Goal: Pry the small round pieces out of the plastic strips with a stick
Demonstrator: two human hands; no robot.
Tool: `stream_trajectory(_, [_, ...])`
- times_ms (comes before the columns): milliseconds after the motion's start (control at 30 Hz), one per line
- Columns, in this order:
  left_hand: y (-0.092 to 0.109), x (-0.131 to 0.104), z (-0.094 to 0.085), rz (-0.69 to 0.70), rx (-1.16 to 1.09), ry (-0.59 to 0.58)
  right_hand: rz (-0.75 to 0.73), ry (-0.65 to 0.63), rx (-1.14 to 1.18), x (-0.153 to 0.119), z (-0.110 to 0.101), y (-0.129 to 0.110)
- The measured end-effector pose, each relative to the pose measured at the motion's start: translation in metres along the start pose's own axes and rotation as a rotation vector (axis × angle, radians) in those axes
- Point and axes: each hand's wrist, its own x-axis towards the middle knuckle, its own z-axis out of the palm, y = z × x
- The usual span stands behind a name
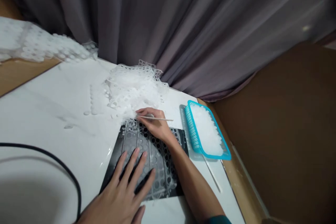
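The left hand (126,185) lies, fingers apart, on a perforated sheet (157,161) over a black mat (114,157). The right hand (154,122), fingers clamped on a thin stick (168,119), works by the sheet's far edge. White scraps (131,84) heap toward the worktop's (65,94) far edge; a blue basket (193,133) stands near its right edge.

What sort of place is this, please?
Probably an indoor workspace, perhaps at home: a grey curtain hangs behind a white tabletop, where a perforated translucent sheet lies under the left hand.
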Motion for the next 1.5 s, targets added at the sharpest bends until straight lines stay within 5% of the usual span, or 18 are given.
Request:
stream_trajectory(533, [0.004, 0.001, -0.009, -0.043, -0.031, -0.079, -0.118, -0.039, -0.249, -0.012, 0.004, -0.007])
stream_trajectory(933, [0.008, -0.001, -0.011, -0.060, -0.053, -0.139, -0.249, -0.089, -0.656, -0.005, 0.024, -0.005])
stream_trajectory(1233, [0.010, -0.005, -0.005, -0.072, -0.088, -0.135, 0.130, 0.168, 0.100, 0.013, 0.016, 0.003])
stream_trajectory(1500, [0.010, -0.008, 0.002, -0.061, -0.083, -0.098, 0.244, 0.238, 0.243, 0.027, 0.012, 0.022])
